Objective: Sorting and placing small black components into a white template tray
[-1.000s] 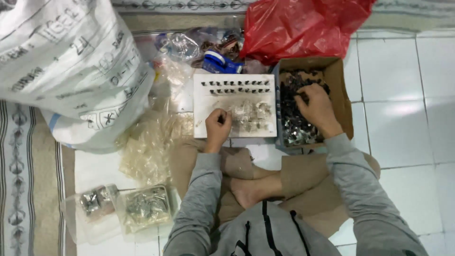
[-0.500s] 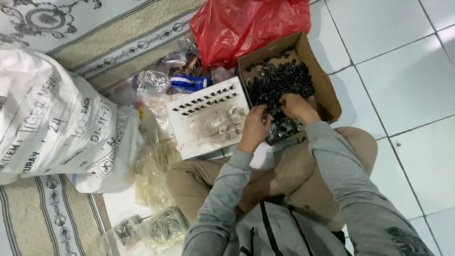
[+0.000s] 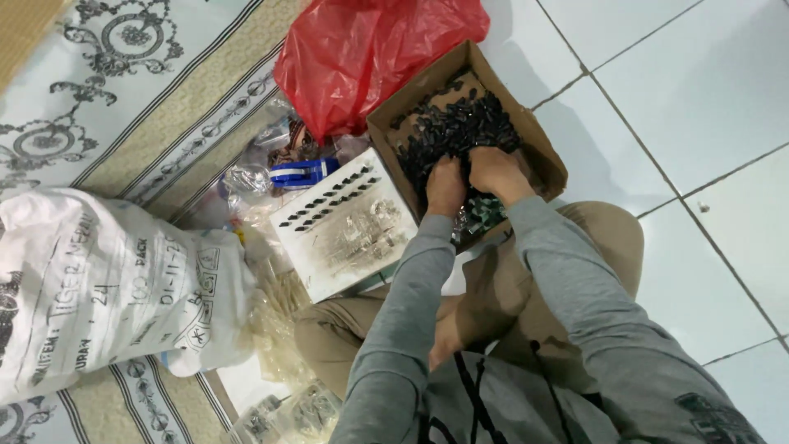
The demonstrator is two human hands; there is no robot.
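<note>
Hands meet inside the box (image 3: 546,156), a brown cardboard carton lying at 1 o'clock from the person's knees. The left hand (image 3: 445,186) and right hand (image 3: 496,172) sit side by side, touching, both pushed down into the heap of small black parts (image 3: 460,127) that fills the carton. Fingers curl into the pile, so I cannot tell whether either hand actually pinches a part. A few shiny pieces (image 3: 479,215) lie at the box's near corner, just below the wrists.

Just beside the box at 9 o'clock lies a white tray (image 3: 345,226), tilted, with 2 rows of black parts along its far edge and a loose scatter of clear pieces in its middle. A red bag (image 3: 362,49) bulges at 11 o'clock from the box, touching its far wall. A blue tape dispenser (image 3: 304,173) rests between the red bag and the tray. A big white sack (image 3: 99,288) stands at 9 o'clock, well apart from the hands, on a patterned mat (image 3: 107,99). Clear packets (image 3: 288,411) lie at 7 o'clock. White tiles (image 3: 707,107) cover the floor at 3 o'clock.
</note>
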